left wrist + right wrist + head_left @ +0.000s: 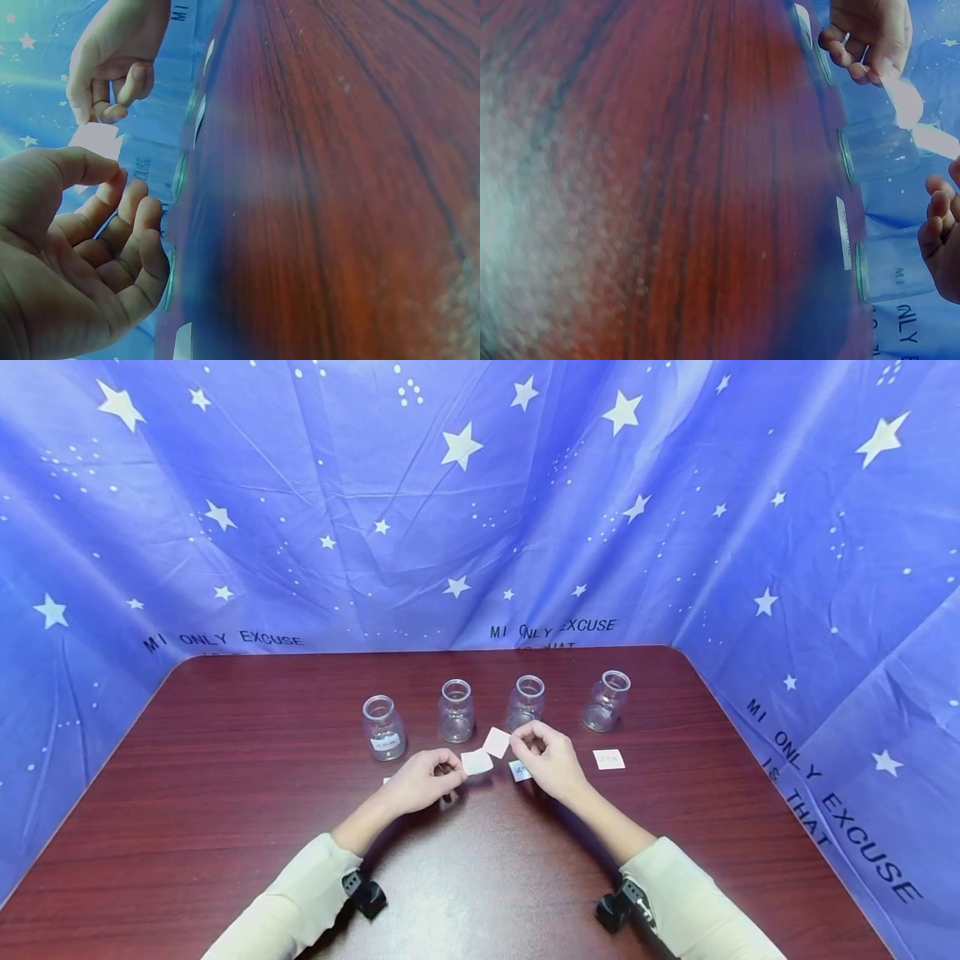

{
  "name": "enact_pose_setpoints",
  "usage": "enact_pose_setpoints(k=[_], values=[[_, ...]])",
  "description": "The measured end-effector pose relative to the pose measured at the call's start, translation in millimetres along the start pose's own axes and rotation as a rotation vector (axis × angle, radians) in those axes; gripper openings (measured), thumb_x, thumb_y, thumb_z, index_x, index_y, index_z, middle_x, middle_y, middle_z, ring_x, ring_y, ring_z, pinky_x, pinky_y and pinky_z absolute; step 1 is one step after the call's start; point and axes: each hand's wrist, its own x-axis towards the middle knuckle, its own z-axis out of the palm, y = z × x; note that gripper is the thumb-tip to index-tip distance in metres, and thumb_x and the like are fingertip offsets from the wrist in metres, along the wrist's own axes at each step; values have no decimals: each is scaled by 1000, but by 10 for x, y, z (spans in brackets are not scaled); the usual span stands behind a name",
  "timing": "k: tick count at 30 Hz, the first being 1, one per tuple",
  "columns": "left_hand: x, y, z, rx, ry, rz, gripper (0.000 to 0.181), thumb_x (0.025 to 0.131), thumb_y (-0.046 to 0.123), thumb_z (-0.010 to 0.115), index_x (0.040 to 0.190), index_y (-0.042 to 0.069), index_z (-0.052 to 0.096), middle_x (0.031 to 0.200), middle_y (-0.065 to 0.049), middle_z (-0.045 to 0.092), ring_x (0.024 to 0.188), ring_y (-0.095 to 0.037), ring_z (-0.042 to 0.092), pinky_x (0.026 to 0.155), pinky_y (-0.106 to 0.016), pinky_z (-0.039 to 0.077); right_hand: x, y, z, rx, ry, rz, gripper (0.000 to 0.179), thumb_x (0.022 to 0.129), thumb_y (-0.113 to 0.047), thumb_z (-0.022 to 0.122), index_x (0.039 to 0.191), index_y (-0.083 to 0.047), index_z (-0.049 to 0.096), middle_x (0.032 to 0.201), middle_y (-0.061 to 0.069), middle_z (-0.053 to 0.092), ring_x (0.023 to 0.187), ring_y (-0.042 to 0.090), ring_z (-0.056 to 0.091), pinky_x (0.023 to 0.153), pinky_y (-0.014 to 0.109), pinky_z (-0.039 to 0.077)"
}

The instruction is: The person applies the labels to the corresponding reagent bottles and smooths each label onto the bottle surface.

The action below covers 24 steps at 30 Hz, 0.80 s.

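Above the table, my left hand (423, 781) pinches a small white paper square (476, 763) between thumb and forefinger. My right hand (553, 766) pinches a second whitish square (496, 742) by its right corner. The two squares meet or overlap at their near edges; whether they stick together I cannot tell. In the left wrist view the left thumb and forefinger meet at the paper (97, 141). Past the hands stands a row of several clear glass jars; the leftmost jar (383, 718) bears a white label (386, 742) with small writing.
Beside my right hand a written label (519, 770) lies on the table (247, 760), partly covered. Another label (609, 759) lies before the rightmost jar (606, 703). Two more jars, one left of centre (457, 718) and one (527, 697) behind the right hand, stand between.
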Motion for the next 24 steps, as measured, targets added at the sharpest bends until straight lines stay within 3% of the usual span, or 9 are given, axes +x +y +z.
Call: enact_pose_setpoints(k=[4, 11, 24], values=[[5, 6, 11, 20, -7, -9, 9, 86, 16, 59, 84, 9, 62, 74, 2, 62, 64, -4, 53, 63, -19, 44, 6, -27, -13, -13, 7, 18, 4, 87, -6, 61, 86, -4, 65, 66, 3, 54, 50, 3, 37, 47, 16, 30], [8, -1, 21, 9, -52, -32, 9, 85, 14, 58, 82, 7, 62, 69, 4, 57, 58, -4, 52, 59, -19, 44, -49, -341, -67, -22, -4, 9, 6, 86, 0, 58, 86, 4, 63, 66, 9, 55, 51, 3, 37, 48, 15, 30], [13, -41, 33, 119, -86, -84, 7, 82, 13, 58, 78, 11, 62, 60, 5, 56, 56, -5, 51, 57, -20, 42, -51, -338, -48, -15, -9, 23, 5, 86, -1, 59, 85, 2, 63, 66, 8, 56, 51, 3, 37, 49, 15, 31]])
